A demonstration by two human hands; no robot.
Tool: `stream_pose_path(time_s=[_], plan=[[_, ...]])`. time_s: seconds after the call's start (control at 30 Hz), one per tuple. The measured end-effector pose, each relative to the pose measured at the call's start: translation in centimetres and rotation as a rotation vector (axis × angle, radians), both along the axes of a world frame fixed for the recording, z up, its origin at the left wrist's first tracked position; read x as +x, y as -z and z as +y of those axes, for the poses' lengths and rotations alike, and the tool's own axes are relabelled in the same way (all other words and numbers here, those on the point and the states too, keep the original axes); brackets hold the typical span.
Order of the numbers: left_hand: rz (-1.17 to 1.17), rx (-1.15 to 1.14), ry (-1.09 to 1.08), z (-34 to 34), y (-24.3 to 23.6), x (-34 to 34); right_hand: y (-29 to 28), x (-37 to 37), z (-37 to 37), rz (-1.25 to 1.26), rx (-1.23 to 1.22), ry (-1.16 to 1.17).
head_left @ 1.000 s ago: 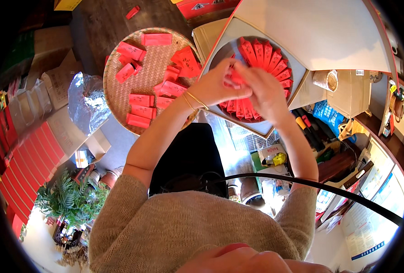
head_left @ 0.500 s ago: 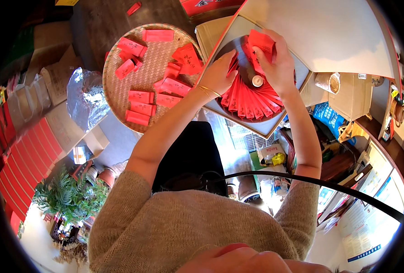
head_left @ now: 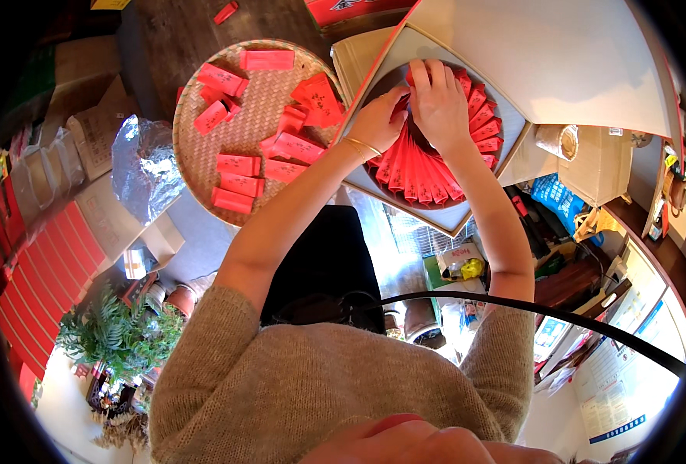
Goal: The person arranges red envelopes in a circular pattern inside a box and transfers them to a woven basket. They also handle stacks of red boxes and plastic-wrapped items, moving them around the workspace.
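- Both forearms reach up and forward, elbows bent, wrists angled inward over the box (head_left: 420,45).
- Left hand (head_left: 380,124): at left side of the round hollow (head_left: 383,83), wrist with thin bracelet (head_left: 364,145), fingers curled and pointing right, thumb below them, some red in the gap. Can't tell if it's pinching a packet.
- Right hand (head_left: 442,108): back up, fingers bent and close together, reaching to the hollow's far edge. Thumb hidden; grip can't be told.
- Hands side by side, left fingertips just beside the right hand.
- Red packets (head_left: 416,174): standing in a tight ring in the hollow, partly under the right hand. Rest of ring shows on the right and on the near side.
- Ring packets: long axes run like spokes, outer ends out. Near ones point toward the person, right ones point right.
- Loose packets (head_left: 241,185): in the woven basket (head_left: 196,162), left of both hands. These three lie flat, stacked in a column, long axes roughly left-right, right ends tipped slightly nearer the person.
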State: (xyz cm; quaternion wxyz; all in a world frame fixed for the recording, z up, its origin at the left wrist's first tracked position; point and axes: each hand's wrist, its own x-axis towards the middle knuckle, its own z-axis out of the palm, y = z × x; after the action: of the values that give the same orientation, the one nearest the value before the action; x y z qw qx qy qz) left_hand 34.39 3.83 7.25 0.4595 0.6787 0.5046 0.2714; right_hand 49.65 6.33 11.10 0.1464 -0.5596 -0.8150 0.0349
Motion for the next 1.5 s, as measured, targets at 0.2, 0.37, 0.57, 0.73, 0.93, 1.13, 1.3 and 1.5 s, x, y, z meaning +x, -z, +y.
stream_pose_path(time_s=[0.2, 0.37, 0.57, 0.73, 0.93, 1.13, 1.3, 1.5], plan=[[0.029, -0.005, -0.01, -0.3, -0.2, 0.1, 0.6, 0.0, 0.2, 0.075, 0.064, -0.042], [0.016, 0.021, 0.172, -0.5, 0.4, -0.1, 1.9, 0.4, 0.7, -0.03, 0.032, -0.057], [0.12, 0.096, 0.203, -1.6, 0.5, -0.9, 2.2, 0.0, 0.1, -0.018, -0.03, -0.035], [0.236, 0.146, 0.193, -2.9, -0.2, -1.7, 0.5, 0.1, -2.1, 0.088, -0.094, -0.073], [0.253, 0.226, 0.167, -3.5, -0.1, -1.6, 1.4, 1.1, -3.1, 0.133, -0.104, 0.041], [0.296, 0.217, 0.172, -3.5, -0.2, -1.4, 3.4, 2.7, -3.7, -0.078, -0.031, 0.247], [0.308, 0.222, 0.168, -3.7, -0.1, -1.6, 2.3, 1.5, -5.0, -0.041, -0.057, 0.139], [0.048, 0.41, 0.121, -3.6, -2.5, -4.2, 1.9, 0.9, -5.1, -0.071, -0.093, 0.13]])
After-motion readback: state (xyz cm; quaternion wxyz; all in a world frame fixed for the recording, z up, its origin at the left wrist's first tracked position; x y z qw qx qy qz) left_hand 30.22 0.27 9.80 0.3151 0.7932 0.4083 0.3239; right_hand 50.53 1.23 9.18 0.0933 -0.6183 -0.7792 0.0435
